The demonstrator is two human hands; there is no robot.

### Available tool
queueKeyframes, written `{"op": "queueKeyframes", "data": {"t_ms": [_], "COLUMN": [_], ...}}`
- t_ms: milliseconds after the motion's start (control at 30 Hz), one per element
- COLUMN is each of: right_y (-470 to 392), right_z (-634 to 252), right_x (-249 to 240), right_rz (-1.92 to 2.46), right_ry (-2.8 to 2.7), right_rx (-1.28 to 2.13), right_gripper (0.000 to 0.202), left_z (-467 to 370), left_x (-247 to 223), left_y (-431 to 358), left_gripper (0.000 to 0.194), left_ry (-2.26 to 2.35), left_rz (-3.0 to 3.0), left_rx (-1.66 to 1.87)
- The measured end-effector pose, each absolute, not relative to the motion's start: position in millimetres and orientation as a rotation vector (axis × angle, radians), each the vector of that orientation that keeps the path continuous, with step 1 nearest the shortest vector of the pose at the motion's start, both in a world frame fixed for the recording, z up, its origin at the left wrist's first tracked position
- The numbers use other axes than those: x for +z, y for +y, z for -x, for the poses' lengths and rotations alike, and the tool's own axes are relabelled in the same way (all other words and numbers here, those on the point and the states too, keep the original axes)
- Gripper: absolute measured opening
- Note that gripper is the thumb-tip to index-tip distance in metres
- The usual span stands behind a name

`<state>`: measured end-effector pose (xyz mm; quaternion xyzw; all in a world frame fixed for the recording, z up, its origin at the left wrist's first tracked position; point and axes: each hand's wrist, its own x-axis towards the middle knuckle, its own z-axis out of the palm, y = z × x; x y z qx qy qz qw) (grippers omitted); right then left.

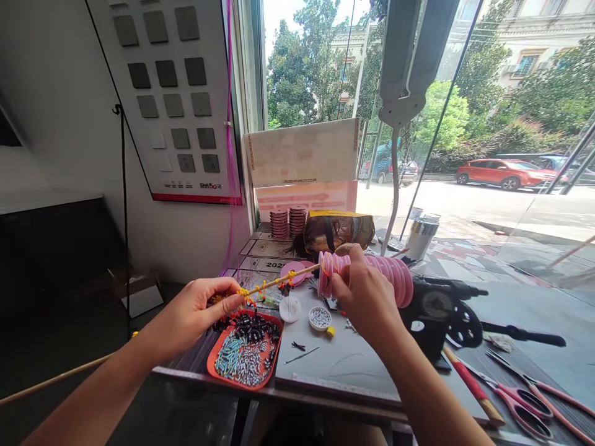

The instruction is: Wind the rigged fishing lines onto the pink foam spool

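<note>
My left hand (199, 310) is closed round a thin wooden stick (304, 271) that has yellow and red thread pieces (264, 286) along it. The stick's far end meets the left end of a row of pink spools (395, 279). Against that end, my right hand (367, 297) curls its fingers over a spool; the fingertips are partly hidden. Behind the spools is a black hand-cranked winder (437, 303). Below my left hand sits an orange-red tray (211, 365) of black pieces, striped tubes and small silvery pieces.
Beside the tray stand a white cup of grey beads (320, 318) and a yellow cap (330, 332). A thin metal tool (302, 355) lies in front. Scissors (525, 406) and pliers (539, 384) lie at right. Stacked spools (279, 223), a bag (339, 230) and a can (422, 237) stand behind.
</note>
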<state>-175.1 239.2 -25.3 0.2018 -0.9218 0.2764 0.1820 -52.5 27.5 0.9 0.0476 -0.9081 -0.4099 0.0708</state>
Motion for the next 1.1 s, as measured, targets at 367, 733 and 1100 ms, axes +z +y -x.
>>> {"op": "queueKeyframes", "data": {"t_ms": [367, 733, 1100], "right_y": [238, 249, 214], "right_z": [175, 155, 164], "right_x": [-23, -36, -52], "right_rz": [-0.509, -0.61, -1.388], "right_ry": [-2.593, -2.541, -1.908], "right_rx": [0.658, 0.656, 2.65], "right_gripper": [0.026, 0.025, 0.034], "left_z": [55, 55, 56], "left_x": [5, 7, 9], "left_y": [31, 32, 38], "left_gripper": [0.03, 0.028, 0.033], "left_ry": [-2.741, -2.741, -2.792], "left_rz": [-0.106, -0.085, -0.051], "left_rx": [-1.153, -1.219, -1.367]}}
